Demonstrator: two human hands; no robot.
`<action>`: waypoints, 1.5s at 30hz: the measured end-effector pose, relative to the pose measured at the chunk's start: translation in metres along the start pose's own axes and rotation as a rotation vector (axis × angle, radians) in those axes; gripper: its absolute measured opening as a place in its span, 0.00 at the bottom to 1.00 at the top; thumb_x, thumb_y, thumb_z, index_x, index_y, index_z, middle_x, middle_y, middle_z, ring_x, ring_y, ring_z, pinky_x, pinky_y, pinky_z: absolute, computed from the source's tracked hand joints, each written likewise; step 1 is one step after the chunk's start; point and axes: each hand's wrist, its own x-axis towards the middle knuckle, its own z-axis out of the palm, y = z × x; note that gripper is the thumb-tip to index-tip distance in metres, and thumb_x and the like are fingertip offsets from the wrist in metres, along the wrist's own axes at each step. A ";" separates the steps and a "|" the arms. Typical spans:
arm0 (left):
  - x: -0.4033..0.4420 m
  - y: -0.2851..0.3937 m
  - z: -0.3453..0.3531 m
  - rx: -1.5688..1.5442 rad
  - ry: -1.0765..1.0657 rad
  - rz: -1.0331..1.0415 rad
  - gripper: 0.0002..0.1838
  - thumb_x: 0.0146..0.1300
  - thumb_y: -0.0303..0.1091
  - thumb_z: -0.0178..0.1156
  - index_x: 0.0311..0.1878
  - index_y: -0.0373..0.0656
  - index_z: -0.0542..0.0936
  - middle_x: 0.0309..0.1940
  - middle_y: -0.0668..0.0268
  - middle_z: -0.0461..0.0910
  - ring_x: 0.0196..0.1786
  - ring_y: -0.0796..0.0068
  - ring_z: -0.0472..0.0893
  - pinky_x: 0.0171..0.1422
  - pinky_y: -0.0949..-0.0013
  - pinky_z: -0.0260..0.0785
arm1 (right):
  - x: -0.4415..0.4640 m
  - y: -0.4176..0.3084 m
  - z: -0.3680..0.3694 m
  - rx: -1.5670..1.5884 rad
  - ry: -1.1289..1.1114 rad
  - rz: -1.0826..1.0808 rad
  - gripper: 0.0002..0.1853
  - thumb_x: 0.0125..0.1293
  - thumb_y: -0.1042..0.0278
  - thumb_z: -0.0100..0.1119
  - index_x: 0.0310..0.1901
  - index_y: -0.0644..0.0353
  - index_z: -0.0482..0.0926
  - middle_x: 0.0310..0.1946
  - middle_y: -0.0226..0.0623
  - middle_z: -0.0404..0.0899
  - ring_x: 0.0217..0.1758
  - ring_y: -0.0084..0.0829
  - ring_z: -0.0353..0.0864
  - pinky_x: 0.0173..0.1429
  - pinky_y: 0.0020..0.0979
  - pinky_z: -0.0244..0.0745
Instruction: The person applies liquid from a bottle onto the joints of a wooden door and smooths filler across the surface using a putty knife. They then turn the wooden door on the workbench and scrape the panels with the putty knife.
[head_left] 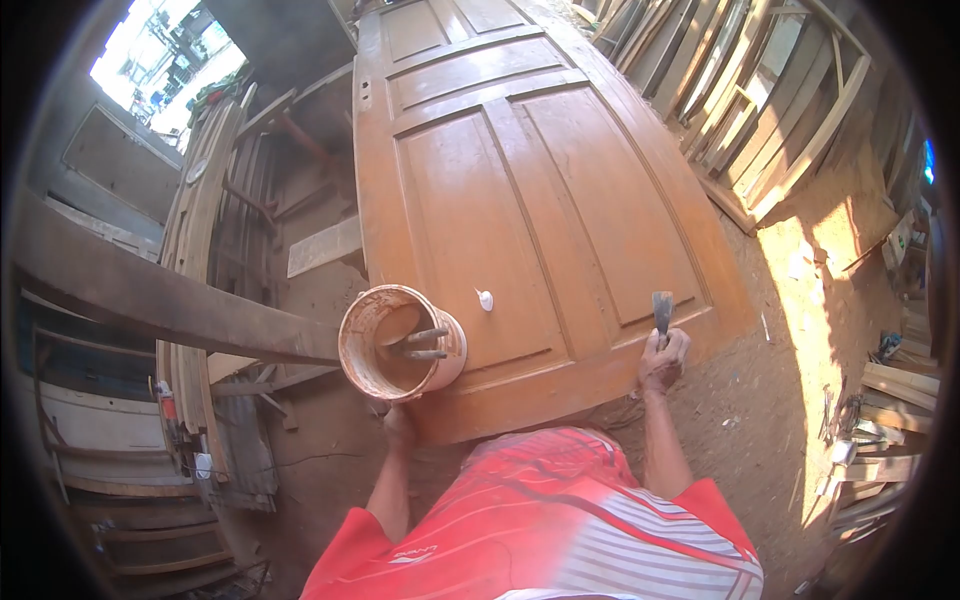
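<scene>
A brown panelled wooden door (550,220) lies flat in front of me, its near end close to my body. My right hand (664,362) is closed around the handle of a putty knife (662,308), blade up, over the door's lower right panel corner. A white bucket (452,352) stands on the near left corner, with brownish content and two handles sticking out of it. My left hand (398,424) is beside the door's edge just below the bucket; its fingers are mostly hidden. A small white tube or nozzle (486,299) lies on the lower left panel.
Timber frames and planks lean at the right (770,110) and left (200,240). A thick beam (180,290) runs from the left toward the bucket. Wood scraps (900,400) lie at the far right. Sunlight falls on the dirt floor (740,420).
</scene>
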 end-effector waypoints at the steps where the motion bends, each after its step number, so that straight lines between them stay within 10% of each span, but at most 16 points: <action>1: 0.001 -0.006 0.001 0.002 -0.002 0.001 0.43 0.80 0.69 0.35 0.57 0.38 0.85 0.45 0.49 0.88 0.50 0.57 0.85 0.56 0.53 0.73 | 0.000 -0.001 0.000 0.006 -0.013 0.016 0.13 0.66 0.66 0.66 0.45 0.61 0.74 0.47 0.46 0.76 0.54 0.52 0.79 0.55 0.52 0.74; 19: 0.020 -0.066 0.016 -0.199 0.080 0.038 0.45 0.80 0.70 0.34 0.54 0.32 0.84 0.43 0.43 0.87 0.49 0.53 0.85 0.54 0.49 0.72 | 0.001 0.005 0.003 -0.024 -0.013 -0.001 0.13 0.65 0.66 0.66 0.45 0.62 0.75 0.47 0.45 0.77 0.55 0.51 0.78 0.56 0.51 0.74; 31: 0.011 -0.037 0.009 -0.180 0.046 0.002 0.47 0.78 0.72 0.38 0.56 0.30 0.84 0.47 0.52 0.87 0.52 0.63 0.82 0.58 0.54 0.72 | 0.001 0.008 0.005 -0.025 -0.005 -0.006 0.13 0.65 0.65 0.67 0.44 0.62 0.75 0.47 0.45 0.77 0.55 0.51 0.78 0.57 0.51 0.74; 34: 0.010 -0.041 0.006 -0.272 -0.044 -0.010 0.38 0.79 0.67 0.45 0.60 0.36 0.83 0.52 0.68 0.82 0.54 0.77 0.78 0.59 0.67 0.74 | 0.001 0.008 0.005 -0.028 -0.007 -0.004 0.13 0.65 0.66 0.66 0.44 0.62 0.75 0.47 0.46 0.77 0.55 0.51 0.78 0.56 0.51 0.74; 36: 0.010 -0.039 0.009 -0.205 0.022 0.002 0.48 0.77 0.73 0.37 0.56 0.30 0.83 0.46 0.50 0.87 0.52 0.62 0.82 0.58 0.53 0.71 | 0.001 0.007 0.004 -0.030 -0.001 -0.005 0.13 0.65 0.66 0.66 0.44 0.62 0.75 0.47 0.46 0.77 0.55 0.51 0.78 0.56 0.51 0.74; 39: 0.011 -0.038 0.008 -0.134 0.032 -0.043 0.48 0.77 0.74 0.36 0.56 0.30 0.83 0.45 0.48 0.86 0.51 0.59 0.82 0.58 0.53 0.71 | 0.001 0.006 0.003 -0.017 -0.008 0.006 0.13 0.65 0.66 0.66 0.44 0.63 0.75 0.46 0.46 0.77 0.55 0.51 0.78 0.56 0.50 0.74; 43: 0.017 -0.047 0.006 -0.263 -0.063 -0.095 0.40 0.78 0.68 0.47 0.62 0.34 0.81 0.54 0.65 0.82 0.55 0.75 0.79 0.61 0.67 0.73 | 0.000 0.005 0.003 -0.008 -0.006 0.014 0.13 0.65 0.65 0.66 0.44 0.63 0.75 0.46 0.46 0.76 0.54 0.51 0.78 0.56 0.50 0.74; 45: 0.018 -0.047 0.013 -0.150 0.063 -0.064 0.48 0.77 0.74 0.36 0.59 0.31 0.82 0.49 0.47 0.85 0.55 0.59 0.82 0.60 0.54 0.71 | 0.001 0.004 0.002 -0.010 -0.012 0.018 0.13 0.66 0.65 0.66 0.44 0.63 0.75 0.46 0.46 0.76 0.54 0.51 0.78 0.56 0.51 0.74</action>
